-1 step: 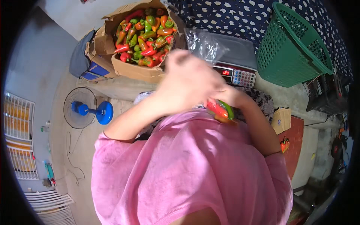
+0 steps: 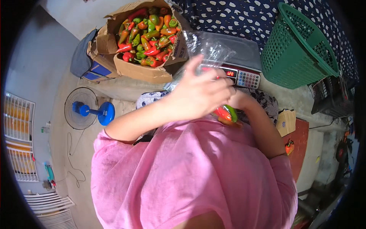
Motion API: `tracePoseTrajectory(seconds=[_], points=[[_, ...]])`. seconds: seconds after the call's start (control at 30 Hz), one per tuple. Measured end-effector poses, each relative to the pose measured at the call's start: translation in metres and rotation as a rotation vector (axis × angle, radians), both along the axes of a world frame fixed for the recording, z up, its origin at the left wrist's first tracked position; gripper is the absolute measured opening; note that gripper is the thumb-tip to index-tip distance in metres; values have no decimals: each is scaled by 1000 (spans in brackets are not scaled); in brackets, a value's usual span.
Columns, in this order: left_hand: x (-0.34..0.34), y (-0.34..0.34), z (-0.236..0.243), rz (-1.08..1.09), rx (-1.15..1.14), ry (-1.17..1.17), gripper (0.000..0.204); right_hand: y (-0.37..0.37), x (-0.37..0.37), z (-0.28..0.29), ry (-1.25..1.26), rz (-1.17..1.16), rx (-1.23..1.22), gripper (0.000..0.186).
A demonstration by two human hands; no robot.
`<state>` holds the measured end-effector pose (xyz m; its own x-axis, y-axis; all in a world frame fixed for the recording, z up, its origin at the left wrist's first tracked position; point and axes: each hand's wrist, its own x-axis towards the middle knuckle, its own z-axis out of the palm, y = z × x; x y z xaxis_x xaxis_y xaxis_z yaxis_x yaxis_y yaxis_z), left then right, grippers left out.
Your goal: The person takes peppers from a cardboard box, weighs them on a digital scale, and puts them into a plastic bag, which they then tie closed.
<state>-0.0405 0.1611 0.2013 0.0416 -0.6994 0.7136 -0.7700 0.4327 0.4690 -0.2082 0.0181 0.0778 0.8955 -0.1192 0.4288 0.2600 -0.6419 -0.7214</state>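
Seen from my remote post: two bare hands, one held bunch of peppers [image 2: 225, 113], one open cardboard box [image 2: 143, 73] of further peppers, one scale [image 2: 244, 47], one green basket [image 2: 284, 61] and one blue fan [image 2: 106, 114]. In the bunch I count at least three colour areas, red, green and orange-brown, but overlap prevents an exact number; the loose peppers [image 2: 150, 42] in the box are too many and too layered for me to count. The bunch is glossy and smooth, its red and green parts lying side by side above the orange-brown one. It sits just below the hands, in front of the pink shirt [image 2: 194, 164]. The left hand [image 2: 202, 93] lies across the right hand [image 2: 240, 100], its back toward me and its thumb raised apart from the curved fingers; I cannot tell whether it clamps anything. The right hand is mostly hidden beneath it, next to the bunch, so I cannot tell how its fingers close. Clear plastic [image 2: 213, 45] spreads over the left part of the scale and runs down behind the left hand, which also masks the scale's near left corner. The box stands left of the scale and the basket right of it, with a dark patterned cloth [image 2: 228, 15] behind. At least one orange-red pepper [image 2: 289, 147] rests on a red surface [image 2: 299, 154] at right.
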Motion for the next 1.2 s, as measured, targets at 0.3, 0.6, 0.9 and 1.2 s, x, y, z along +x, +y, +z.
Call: tracePoseTrajectory(seconds=[0.3,0.6,0.9,1.2], points=[[-3,-3,-8,-269,316,-1040,11,-9,-2,32,467,380,408,26],[22,-6,16,-468,189,-971,4,21,21,63,665,451,543,28],[31,10,-67,-130,136,-743,9,33,5,28,180,210,619,28],[-3,20,-25,136,398,-787,13,26,25,41,-91,-321,419,13]])
